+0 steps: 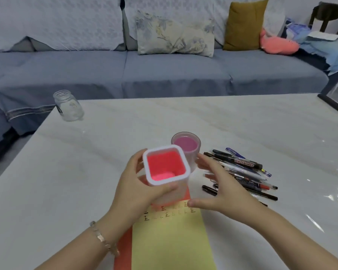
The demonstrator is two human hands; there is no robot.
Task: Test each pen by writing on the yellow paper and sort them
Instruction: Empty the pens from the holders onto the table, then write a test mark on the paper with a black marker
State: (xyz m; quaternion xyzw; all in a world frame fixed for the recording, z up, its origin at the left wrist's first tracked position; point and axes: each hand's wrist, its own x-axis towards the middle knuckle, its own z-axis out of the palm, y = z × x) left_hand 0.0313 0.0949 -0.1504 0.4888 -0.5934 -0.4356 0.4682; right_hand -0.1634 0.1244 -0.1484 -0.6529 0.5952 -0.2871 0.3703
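left grip (139, 184) wraps square cup (166, 164), held above paper (172, 240) at 6 o'clock, likely clearing writing room | right grip (219, 186) spread, empty, just beside cup at 3 o'clock | pens (242, 172) heaped on counter (86, 162) at 3 o'clock, within reach

On the table (105, 152), the paper (170, 240) lies at the near edge, on top of a wider sheet (123, 248). At the paper's far end sits the square pen holder (166, 165), with the left hand (137, 184) wrapped around its left side and the right hand (217, 188) just to its right. The round cup (186, 145) stands just behind the holder. The pile of pens (242, 172) lies right of both. A glass jar (68, 106) stands at the far left corner and a remote control (333, 103) at the far right edge. The sofa (164, 75) runs behind the table.
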